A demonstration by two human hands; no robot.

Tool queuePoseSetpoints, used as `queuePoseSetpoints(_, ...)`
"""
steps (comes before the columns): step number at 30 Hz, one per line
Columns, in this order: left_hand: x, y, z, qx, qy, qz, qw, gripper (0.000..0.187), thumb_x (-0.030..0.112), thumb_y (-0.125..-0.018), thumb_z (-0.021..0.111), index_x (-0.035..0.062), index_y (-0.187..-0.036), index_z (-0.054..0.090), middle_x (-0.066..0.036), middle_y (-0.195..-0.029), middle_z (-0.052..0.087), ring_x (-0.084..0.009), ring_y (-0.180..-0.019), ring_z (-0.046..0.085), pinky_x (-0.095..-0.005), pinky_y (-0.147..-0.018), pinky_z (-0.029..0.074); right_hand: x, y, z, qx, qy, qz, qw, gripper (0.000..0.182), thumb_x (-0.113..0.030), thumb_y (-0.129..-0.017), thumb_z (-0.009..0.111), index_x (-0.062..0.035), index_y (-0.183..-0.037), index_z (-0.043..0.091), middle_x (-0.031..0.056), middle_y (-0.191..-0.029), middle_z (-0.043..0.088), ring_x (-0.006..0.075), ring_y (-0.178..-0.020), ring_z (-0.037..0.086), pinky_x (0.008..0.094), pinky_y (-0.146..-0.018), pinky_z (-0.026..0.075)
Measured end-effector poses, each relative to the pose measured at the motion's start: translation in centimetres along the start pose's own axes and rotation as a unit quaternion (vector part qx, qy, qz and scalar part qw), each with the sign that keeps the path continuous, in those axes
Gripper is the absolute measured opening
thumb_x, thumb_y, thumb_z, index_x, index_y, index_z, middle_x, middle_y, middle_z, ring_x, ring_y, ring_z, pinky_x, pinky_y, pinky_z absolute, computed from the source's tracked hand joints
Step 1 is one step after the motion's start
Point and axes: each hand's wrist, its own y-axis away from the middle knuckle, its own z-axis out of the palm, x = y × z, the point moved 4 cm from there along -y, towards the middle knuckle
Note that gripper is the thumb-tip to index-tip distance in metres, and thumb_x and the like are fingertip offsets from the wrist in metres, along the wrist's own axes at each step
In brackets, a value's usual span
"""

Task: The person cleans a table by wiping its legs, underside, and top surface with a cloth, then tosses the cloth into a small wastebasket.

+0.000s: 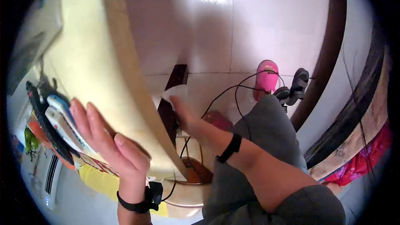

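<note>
My left hand is held at the near left part of a cream tabletop, fingers stretched out and holding nothing. Right by its fingertips stand a white and blue object and a black, ridged, curved item. Below the table's wooden edge, my right hand is closed around a white cloth-like piece. This hand is slightly blurred, and the cloth overlaps a dark wooden leg in this view. Black bands circle both my wrists.
On the tiled floor lie a pink slipper and dark sandals. A black cable loops past my knee. At the right are a dark curved edge and red patterned fabric. Yellow material lies at the lower left.
</note>
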Motion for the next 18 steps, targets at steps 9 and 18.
queuePoseSetpoints(9, -1.0, -0.4, 0.0, 0.056, -0.001, 0.011, 0.998, 0.046, 0.015, -0.084, 0.04, -0.0005, -0.127, 0.044, -0.025, -0.136, 0.034, -0.0423, -0.125, 0.031, -0.0495, -0.103, 0.023, 1.8, 10.7, 1.8, 0.114, 0.189, 0.185, 0.958, 0.05, -0.053, -0.086, 0.047, -0.008, -0.106, 0.056, 0.0047, -0.095, 0.06, 0.0177, -0.078, 0.056, 0.0302, -0.064, 0.046)
queuePoseSetpoints(18, -3.2, 1.3, -1.3, 0.155, 0.123, -0.025, 0.98, 0.042, 0.01, -0.076, 0.053, 0.0091, -0.119, 0.052, -0.014, -0.132, 0.042, -0.035, -0.121, 0.039, -0.047, -0.1, 0.031, -4.2, 21.0, -2.9, 0.028, 0.229, 0.024, 0.973, 0.027, -0.028, -0.09, 0.048, -0.0079, -0.106, 0.054, 0.0089, -0.1, 0.06, 0.0263, -0.095, 0.059, 0.0393, -0.083, 0.047)
